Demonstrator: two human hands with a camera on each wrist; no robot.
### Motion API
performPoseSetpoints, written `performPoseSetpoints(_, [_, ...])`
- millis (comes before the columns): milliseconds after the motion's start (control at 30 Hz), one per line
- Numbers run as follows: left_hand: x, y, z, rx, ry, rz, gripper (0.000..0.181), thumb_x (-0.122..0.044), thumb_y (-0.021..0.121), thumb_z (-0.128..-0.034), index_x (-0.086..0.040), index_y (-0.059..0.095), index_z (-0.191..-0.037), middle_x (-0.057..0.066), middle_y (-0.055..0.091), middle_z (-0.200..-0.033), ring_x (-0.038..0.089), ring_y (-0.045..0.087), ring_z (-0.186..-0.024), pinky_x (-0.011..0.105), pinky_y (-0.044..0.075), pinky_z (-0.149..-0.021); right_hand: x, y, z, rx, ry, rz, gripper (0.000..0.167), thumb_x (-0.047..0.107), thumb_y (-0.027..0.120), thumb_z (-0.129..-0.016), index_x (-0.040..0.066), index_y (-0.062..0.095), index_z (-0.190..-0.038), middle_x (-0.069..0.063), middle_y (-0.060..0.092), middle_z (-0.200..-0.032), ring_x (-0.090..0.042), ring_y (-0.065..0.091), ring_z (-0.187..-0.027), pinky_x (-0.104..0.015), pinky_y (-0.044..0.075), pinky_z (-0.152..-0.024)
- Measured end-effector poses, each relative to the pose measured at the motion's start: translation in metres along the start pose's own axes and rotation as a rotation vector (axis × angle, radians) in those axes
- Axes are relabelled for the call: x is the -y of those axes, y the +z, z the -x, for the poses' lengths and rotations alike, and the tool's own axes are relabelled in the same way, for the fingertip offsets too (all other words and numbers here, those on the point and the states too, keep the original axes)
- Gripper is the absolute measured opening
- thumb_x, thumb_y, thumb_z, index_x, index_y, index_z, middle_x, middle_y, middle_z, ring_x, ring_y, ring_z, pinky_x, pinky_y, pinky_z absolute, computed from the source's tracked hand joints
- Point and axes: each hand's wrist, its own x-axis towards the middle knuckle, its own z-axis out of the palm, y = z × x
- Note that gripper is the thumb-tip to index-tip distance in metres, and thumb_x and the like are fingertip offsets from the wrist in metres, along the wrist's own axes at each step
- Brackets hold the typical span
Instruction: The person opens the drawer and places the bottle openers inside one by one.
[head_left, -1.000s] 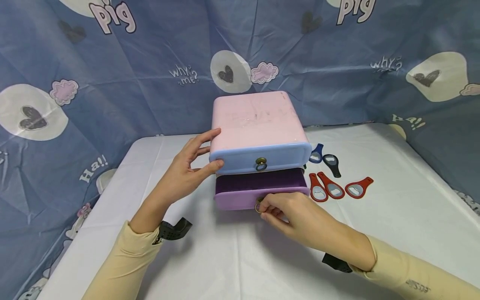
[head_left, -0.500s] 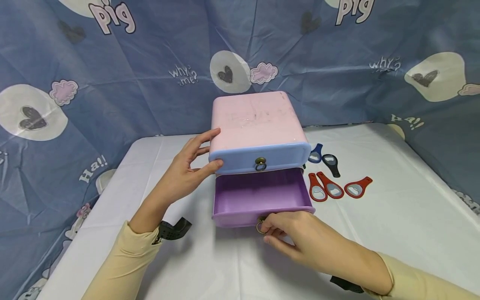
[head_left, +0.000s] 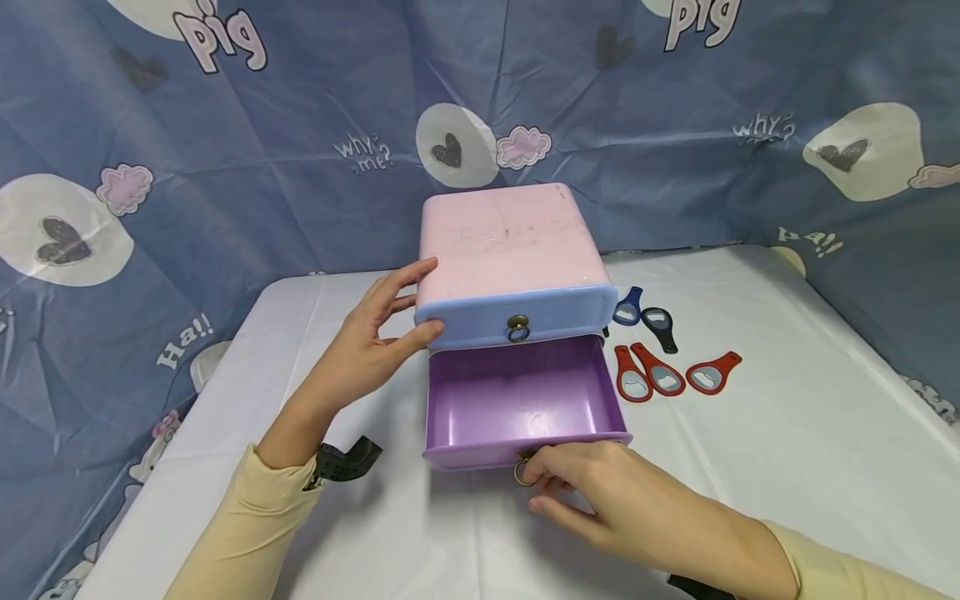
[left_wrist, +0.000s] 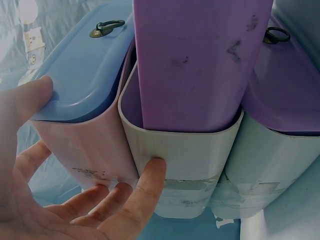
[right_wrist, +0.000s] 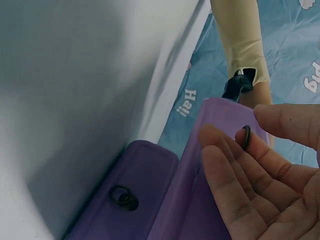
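Observation:
A small chest of drawers has a pink top (head_left: 510,237) and a blue top drawer (head_left: 558,312), which is closed. Its purple middle drawer (head_left: 480,457) stands pulled far out, with a bare interior visible. My right hand (head_left: 607,500) has its index finger hooked through that drawer's brass ring pull (right_wrist: 247,137), the thumb held apart. My left hand (head_left: 360,354) rests against the chest's left side, thumb on the blue front and fingers spread along the casing (left_wrist: 175,160). Below, a darker purple drawer (left_wrist: 290,90) is closed.
Several bottle openers lie on the white table right of the chest: a blue opener (head_left: 628,307), a black opener (head_left: 660,327) and red ones, including a red opener (head_left: 708,377). A patterned blue curtain (head_left: 300,167) hangs behind.
My right hand has drawn the purple middle drawer toward me, from partly open to far out, exposing its interior. The left hand has kept its place on the chest.

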Motion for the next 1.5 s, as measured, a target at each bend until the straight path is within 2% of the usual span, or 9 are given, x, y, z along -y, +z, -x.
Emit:
performPoseSetpoints(200, [0.0, 0.0, -0.001, -0.001, 0.006, -0.001, 0.068, -0.026, 0.076, -0.103, -0.048, 0.044, -0.16, -0.017, 0.034, -0.171, 0.031, 0.045, -0.154, 0.058, 0.061, -0.102, 0.0, 0.0, 0.003, 0.023, -0.018, 0.04, 0.012, 0.018, 0.074, -0.104, 0.016, 0.073, -0.115, 0.011, 0.077, -0.119, 0.002, 0.073, -0.101, -0.015, 0.06, -0.09])
performPoseSetpoints(433, [0.001, 0.0, -0.001, 0.005, 0.001, -0.004, 0.068, -0.027, 0.075, -0.1034, -0.048, 0.043, -0.16, -0.016, 0.033, -0.171, 0.031, 0.044, -0.155, 0.059, 0.061, -0.103, -0.002, 0.0, 0.008, 0.057, -0.039, 0.168, 0.022, 0.022, 0.074, -0.104, 0.015, 0.076, -0.124, 0.009, 0.078, -0.119, -0.004, 0.073, -0.11, -0.027, 0.063, -0.094])
performPoseSetpoints(533, [0.001, 0.0, -0.001, 0.005, -0.003, -0.005, 0.068, -0.027, 0.075, -0.1036, -0.048, 0.043, -0.16, -0.016, 0.032, -0.172, 0.032, 0.043, -0.155, 0.059, 0.06, -0.103, -0.005, -0.001, 0.011, 0.066, -0.026, 0.157, 0.021, 0.024, 0.073, -0.104, 0.017, 0.078, -0.123, 0.009, 0.079, -0.117, -0.004, 0.073, -0.109, -0.027, 0.063, -0.092])
performPoseSetpoints(733, [0.001, 0.0, 0.0, -0.001, -0.006, -0.009, 0.067, -0.028, 0.075, -0.1036, -0.048, 0.044, -0.16, -0.016, 0.032, -0.172, 0.032, 0.044, -0.155, 0.06, 0.06, -0.103, -0.012, -0.014, 0.014, 0.12, 0.062, -0.057, 0.016, 0.025, 0.072, -0.106, 0.022, 0.079, -0.119, 0.015, 0.078, -0.11, 0.009, 0.067, -0.094, -0.017, 0.059, -0.075])
performPoseSetpoints(833, [0.002, 0.0, 0.0, -0.004, -0.006, -0.004, 0.068, -0.027, 0.075, -0.1035, -0.048, 0.044, -0.159, -0.016, 0.033, -0.171, 0.032, 0.044, -0.155, 0.059, 0.06, -0.103, -0.017, -0.027, 0.016, 0.201, 0.093, -0.164, 0.018, 0.028, 0.07, -0.107, 0.022, 0.078, -0.122, 0.015, 0.078, -0.113, 0.008, 0.07, -0.098, -0.019, 0.062, -0.078])
performPoseSetpoints(1000, [0.001, 0.0, -0.001, -0.002, -0.002, 0.001, 0.068, -0.027, 0.075, -0.1033, -0.048, 0.044, -0.16, -0.016, 0.033, -0.171, 0.032, 0.044, -0.155, 0.059, 0.06, -0.103, -0.034, -0.056, 0.026, 0.346, 0.014, -0.282, 0.023, 0.028, 0.067, -0.109, 0.022, 0.075, -0.129, 0.014, 0.077, -0.119, 0.001, 0.074, -0.105, -0.024, 0.064, -0.086])
performPoseSetpoints(1133, [0.002, 0.001, -0.001, 0.0, -0.003, 0.004, 0.068, -0.026, 0.076, -0.1031, -0.048, 0.044, -0.16, -0.016, 0.033, -0.171, 0.031, 0.044, -0.154, 0.06, 0.06, -0.102, -0.055, -0.083, 0.038, 0.376, -0.032, -0.418, 0.03, 0.011, 0.068, -0.106, 0.018, 0.071, -0.136, 0.007, 0.079, -0.121, -0.008, 0.077, -0.109, -0.029, 0.066, -0.089])
performPoseSetpoints(1333, [0.002, 0.001, -0.001, -0.001, 0.0, -0.001, 0.069, -0.026, 0.075, -0.1032, -0.047, 0.044, -0.16, -0.016, 0.033, -0.172, 0.032, 0.044, -0.154, 0.059, 0.061, -0.102, -0.096, -0.123, 0.054, 0.262, 0.034, -0.593, 0.044, -0.018, 0.058, -0.099, 0.002, 0.066, -0.137, -0.008, 0.078, -0.126, -0.021, 0.077, -0.113, -0.032, 0.064, -0.096])
performPoseSetpoints(1500, [0.002, 0.0, -0.001, 0.003, 0.01, 0.001, 0.069, -0.025, 0.075, -0.1034, -0.046, 0.043, -0.16, -0.017, 0.032, -0.172, 0.032, 0.044, -0.155, 0.058, 0.061, -0.102, -0.136, -0.138, 0.068, 0.003, 0.103, -0.658, 0.042, -0.025, 0.047, -0.1, -0.009, 0.063, -0.135, -0.014, 0.079, -0.125, -0.02, 0.079, -0.112, -0.031, 0.065, -0.094])
